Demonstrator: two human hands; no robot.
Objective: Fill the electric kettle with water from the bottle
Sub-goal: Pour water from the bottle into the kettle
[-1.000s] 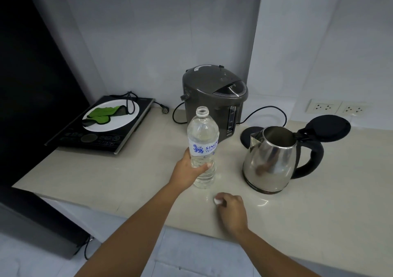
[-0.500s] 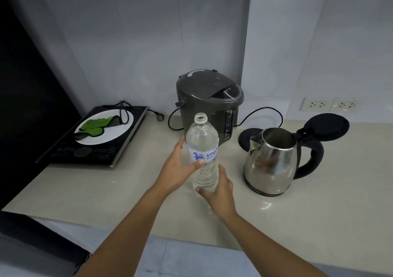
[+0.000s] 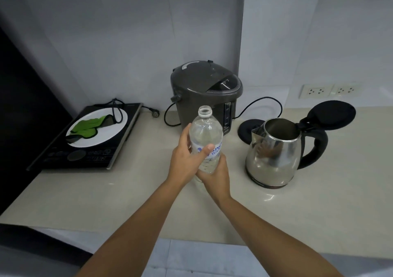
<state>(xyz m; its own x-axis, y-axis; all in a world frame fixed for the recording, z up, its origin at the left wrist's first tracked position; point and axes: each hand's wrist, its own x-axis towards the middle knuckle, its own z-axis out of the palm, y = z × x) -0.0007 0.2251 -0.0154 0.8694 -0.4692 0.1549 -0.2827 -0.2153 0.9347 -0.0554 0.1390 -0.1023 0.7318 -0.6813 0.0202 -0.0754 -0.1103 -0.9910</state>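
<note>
A clear plastic water bottle [image 3: 205, 131] with a blue-printed label stands upright at the middle of the counter, its cap off and its mouth open. My left hand [image 3: 187, 161] wraps its label from the left. My right hand [image 3: 215, 178] grips its lower part from the front. To the right stands a steel electric kettle [image 3: 273, 155] with a black handle. Its black lid [image 3: 331, 115] is flipped back and the top is open. The kettle is off its round black base [image 3: 247, 129], which lies just behind it.
A dark grey hot-water dispenser [image 3: 205, 93] stands behind the bottle, its cord running along the wall. At the left an induction hob [image 3: 89, 147] carries a white plate with green cloths. Wall sockets [image 3: 316, 91] are at the right. The counter's front edge [image 3: 148, 235] runs below my arms.
My right hand left the counter, where it held a small white cap, and came up onto the bottle's lower part. The left hand shifted its hold slightly higher.
</note>
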